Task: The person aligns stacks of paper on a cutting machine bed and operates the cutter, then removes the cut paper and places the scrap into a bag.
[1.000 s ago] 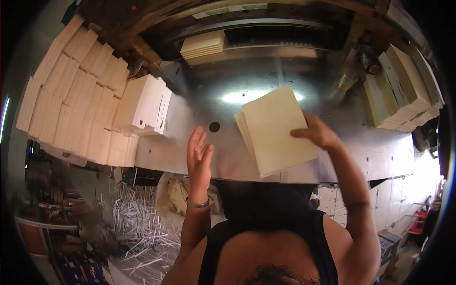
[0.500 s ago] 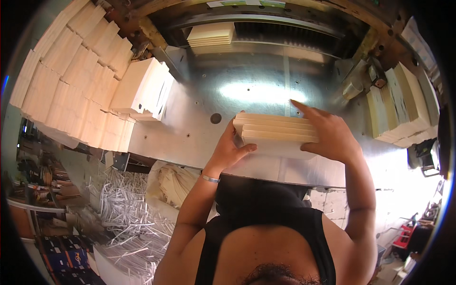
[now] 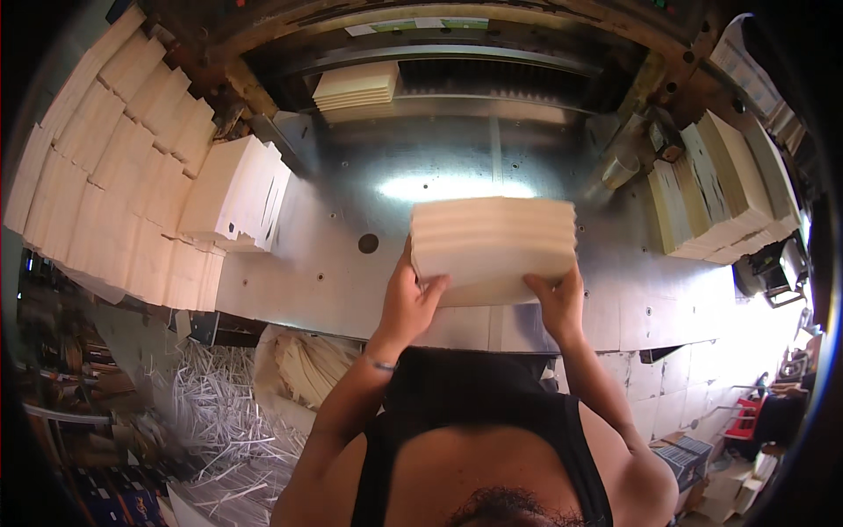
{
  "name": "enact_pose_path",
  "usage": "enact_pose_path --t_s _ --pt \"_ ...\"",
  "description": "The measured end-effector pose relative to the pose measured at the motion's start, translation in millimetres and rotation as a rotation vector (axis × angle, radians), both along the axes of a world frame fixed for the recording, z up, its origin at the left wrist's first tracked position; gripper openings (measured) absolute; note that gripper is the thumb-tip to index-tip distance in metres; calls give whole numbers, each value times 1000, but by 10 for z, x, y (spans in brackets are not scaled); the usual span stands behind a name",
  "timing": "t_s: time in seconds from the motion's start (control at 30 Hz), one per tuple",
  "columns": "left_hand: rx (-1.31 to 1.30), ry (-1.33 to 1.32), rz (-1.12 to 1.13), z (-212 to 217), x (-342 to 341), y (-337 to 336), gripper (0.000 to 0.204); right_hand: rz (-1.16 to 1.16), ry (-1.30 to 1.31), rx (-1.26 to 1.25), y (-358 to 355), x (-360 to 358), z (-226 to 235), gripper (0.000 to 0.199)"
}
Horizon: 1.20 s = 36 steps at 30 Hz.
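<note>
Here the left hand [image 3: 413, 303] grips the lower left corner of a cream paper stack [image 3: 492, 246], thumb on its near face, fingers curled behind. The right hand [image 3: 558, 303] clasps the lower right corner the same way. The stack is lifted edge-on above the shiny metal surface [image 3: 351, 220]. At 9 o'clock from it sits a white pile [image 3: 233, 193]; at 11 o'clock a smaller pile [image 3: 356, 88] lies under the machine; at 3 o'clock more piles [image 3: 711, 202] lean.
</note>
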State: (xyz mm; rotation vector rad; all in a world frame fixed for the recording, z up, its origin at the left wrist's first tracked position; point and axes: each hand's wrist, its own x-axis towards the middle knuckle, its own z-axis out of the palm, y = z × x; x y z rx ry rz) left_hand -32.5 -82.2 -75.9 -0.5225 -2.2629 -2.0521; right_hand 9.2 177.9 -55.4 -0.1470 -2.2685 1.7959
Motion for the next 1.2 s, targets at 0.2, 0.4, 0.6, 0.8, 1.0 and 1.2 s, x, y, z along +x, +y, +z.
enact_pose_path --t_s 0.2,0.4,0.6,0.8,1.0,1.2 --pt "168 -59 -55 -189 308 -52 61 13 111 -63 0 286 -548 50" --pt "329 -203 15 -332 364 -14 67 -1 102 -271 -120 364 -706 45" --pt "289 -289 -28 -418 362 -136 55 -46 61 -336 -144 399 -721 46" --pt "314 -200 49 -472 327 -54 42 -40 78 -244 -111 363 -844 67" --pt "-139 124 -92 -131 -29 -218 83 82 101 404 252 37 -213 91" --pt "-579 70 -196 -244 -137 -249 45 247 94 683 438 -30 -339 70"
